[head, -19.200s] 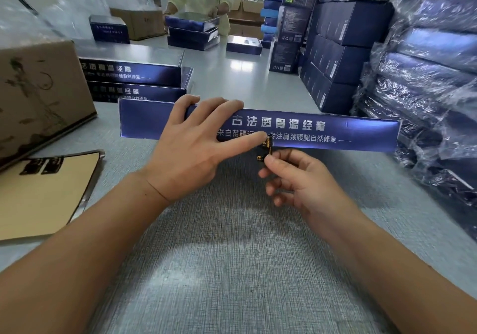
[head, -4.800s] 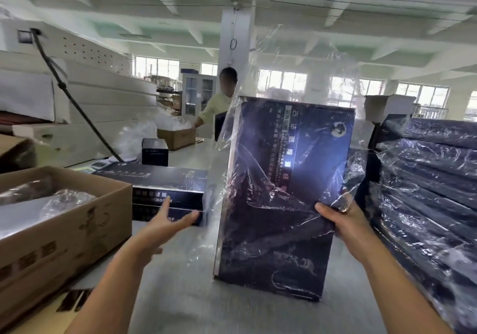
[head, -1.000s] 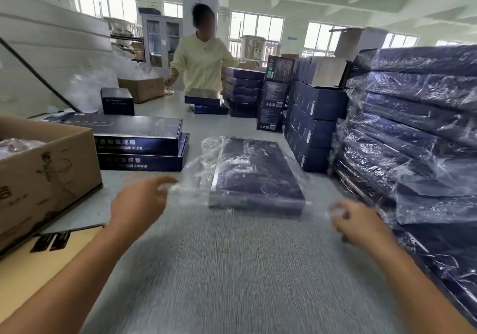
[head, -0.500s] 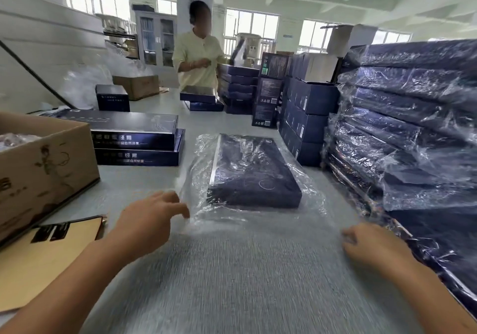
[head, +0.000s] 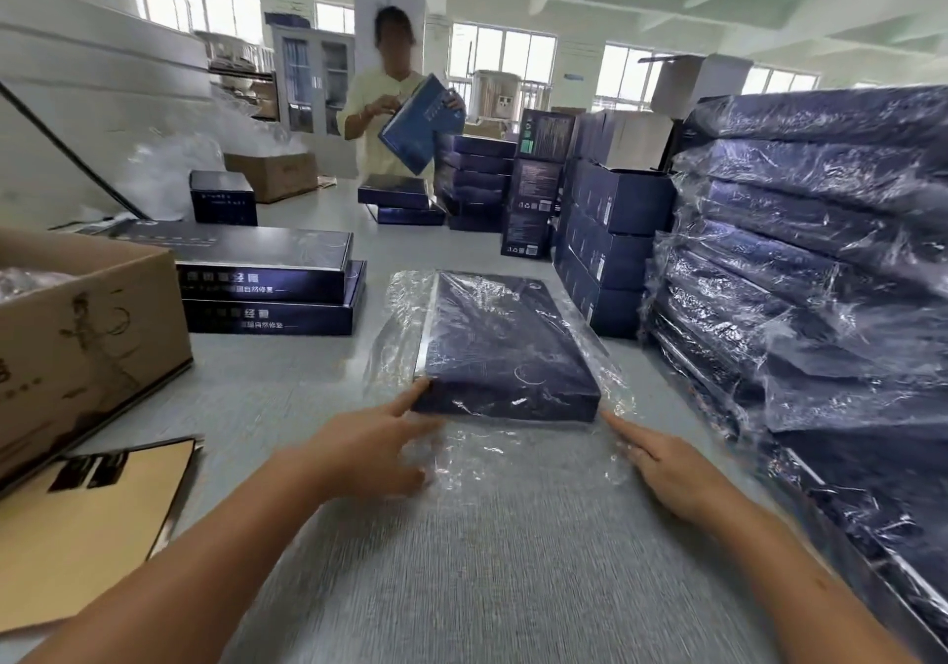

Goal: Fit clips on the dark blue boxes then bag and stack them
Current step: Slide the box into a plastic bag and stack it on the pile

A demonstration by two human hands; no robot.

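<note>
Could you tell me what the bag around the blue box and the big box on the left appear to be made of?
Bag: thin clear plastic film, glossy; it crinkles and glints. Dark blue box: probably printed paperboard with crisp edges. Big box: brown corrugated cardboard, matte.

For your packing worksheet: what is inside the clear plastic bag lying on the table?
Inside the clear plastic bag lies one dark blue box, flat on the grey table. The box's contents and any fitted clip cannot be seen.
</note>
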